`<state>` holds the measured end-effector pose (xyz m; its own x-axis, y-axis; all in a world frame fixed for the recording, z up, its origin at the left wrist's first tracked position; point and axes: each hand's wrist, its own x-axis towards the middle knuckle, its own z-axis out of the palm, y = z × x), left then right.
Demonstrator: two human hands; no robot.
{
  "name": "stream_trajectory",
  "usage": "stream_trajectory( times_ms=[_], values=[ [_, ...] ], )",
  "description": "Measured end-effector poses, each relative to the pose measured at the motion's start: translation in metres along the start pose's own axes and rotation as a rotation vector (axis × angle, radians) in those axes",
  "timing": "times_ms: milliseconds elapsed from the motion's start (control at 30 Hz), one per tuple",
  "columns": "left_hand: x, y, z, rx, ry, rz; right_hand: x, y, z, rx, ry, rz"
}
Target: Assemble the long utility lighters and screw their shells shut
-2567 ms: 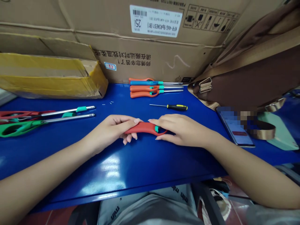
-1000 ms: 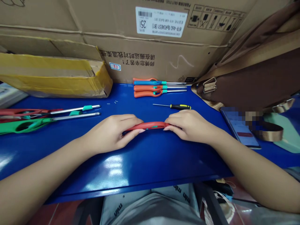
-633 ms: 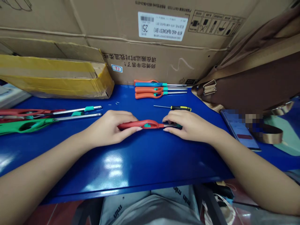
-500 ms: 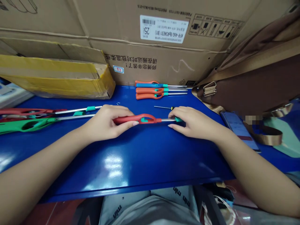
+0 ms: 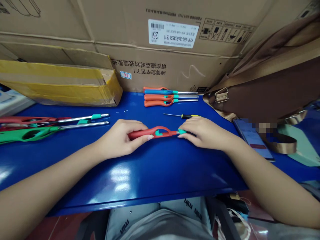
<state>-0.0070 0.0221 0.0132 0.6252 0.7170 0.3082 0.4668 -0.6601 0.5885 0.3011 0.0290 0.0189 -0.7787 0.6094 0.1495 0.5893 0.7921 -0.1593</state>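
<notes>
A red long-necked gas lighter (image 5: 153, 131) lies sideways between my hands, low over the blue table. My left hand (image 5: 122, 138) is closed around its handle, thumb along the near side and fingers behind. A green collar (image 5: 181, 131) sits on the metal tube close to the handle's front end, pinched by my right hand (image 5: 203, 133). Only a short bit of tube shows between collar and handle; my right hand hides the tube's far end. Behind that hand lies a screwdriver (image 5: 185, 116) with a black and yellow handle.
Several orange and blue lighters (image 5: 160, 97) lie by the large cardboard box (image 5: 140, 50). A green lighter (image 5: 40, 133) and red ones (image 5: 32, 119) lie left, near a yellow-taped carton (image 5: 82, 90). A phone (image 5: 252, 138) and brown bag (image 5: 270, 93) are right. Small pins (image 5: 125, 111) lie at the back.
The green collar has slid left along the tube with my right hand, closer to the red handle. My left hand and the lighter have shifted slightly right and nearer. More of the screwdriver's handle shows.
</notes>
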Motion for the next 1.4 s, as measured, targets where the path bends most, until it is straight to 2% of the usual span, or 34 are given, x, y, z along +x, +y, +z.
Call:
stream_trajectory(
  times_ms=[133, 300, 467, 600, 667, 733, 900, 1100, 1233, 1400],
  values=[
    [-0.002, 0.008, 0.01, -0.078, -0.015, -0.086, 0.004, -0.009, 0.009, 0.054, 0.001, -0.056],
    [0.002, 0.008, 0.009, -0.283, -0.042, -0.316, 0.003, -0.006, 0.003, 0.151, 0.015, -0.039],
    [0.003, 0.004, 0.006, -0.473, -0.102, -0.478, 0.002, -0.008, 0.001, 0.058, -0.011, -0.028],
    [0.002, 0.002, 0.007, -0.649, -0.162, -0.604, 0.002, -0.011, 0.011, 0.021, 0.077, -0.061],
    [0.001, 0.004, 0.007, -0.658, -0.154, -0.602, 0.002, -0.012, 0.015, 0.016, 0.107, -0.063],
    [0.0, 0.008, 0.006, -0.582, -0.111, -0.54, 0.002, -0.013, 0.015, 0.007, 0.11, -0.052],
    [-0.003, 0.019, 0.005, -0.336, -0.005, -0.357, 0.001, -0.017, 0.011, 0.028, 0.041, -0.015],
    [-0.007, 0.021, 0.006, -0.21, 0.044, -0.23, 0.0, -0.02, 0.011, 0.037, 0.021, -0.01],
    [-0.006, 0.021, 0.005, -0.209, 0.052, -0.221, 0.001, -0.019, 0.012, 0.026, 0.046, -0.018],
    [-0.003, 0.018, 0.005, -0.347, 0.001, -0.363, 0.001, -0.021, 0.014, -0.081, 0.152, -0.074]
  ],
)
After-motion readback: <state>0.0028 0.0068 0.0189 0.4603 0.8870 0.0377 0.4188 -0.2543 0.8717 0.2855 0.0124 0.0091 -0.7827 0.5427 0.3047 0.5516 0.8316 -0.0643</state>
